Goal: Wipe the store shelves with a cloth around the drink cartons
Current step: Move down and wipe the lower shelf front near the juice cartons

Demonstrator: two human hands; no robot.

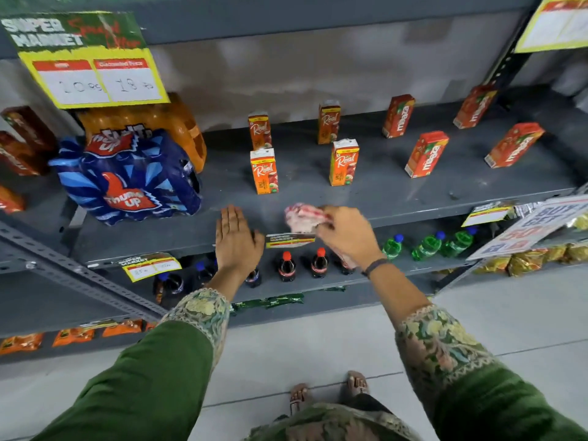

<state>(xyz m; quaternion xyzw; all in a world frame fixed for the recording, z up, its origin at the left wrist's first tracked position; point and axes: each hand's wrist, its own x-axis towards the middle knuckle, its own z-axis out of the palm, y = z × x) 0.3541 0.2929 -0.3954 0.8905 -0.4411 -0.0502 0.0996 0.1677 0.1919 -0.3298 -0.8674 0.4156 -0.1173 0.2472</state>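
Observation:
A grey metal shelf [318, 198] carries several upright drink cartons: orange Real cartons [264, 171] in the middle and red Maaza cartons [426, 154] to the right. My right hand [345, 233] is closed on a crumpled white and red cloth [302, 218] at the shelf's front edge, just in front of the Real cartons. My left hand [234, 240] lies flat with fingers together on the front lip of the same shelf, holding nothing.
A blue shrink-wrapped Thums Up pack [127, 179] and an orange bottle pack [152, 122] stand at the shelf's left. Cola bottles [287, 267] and green bottles [426, 246] fill the shelf below. Price tags [289, 240] hang on the front lip. A yellow offer sign [92, 71] hangs above.

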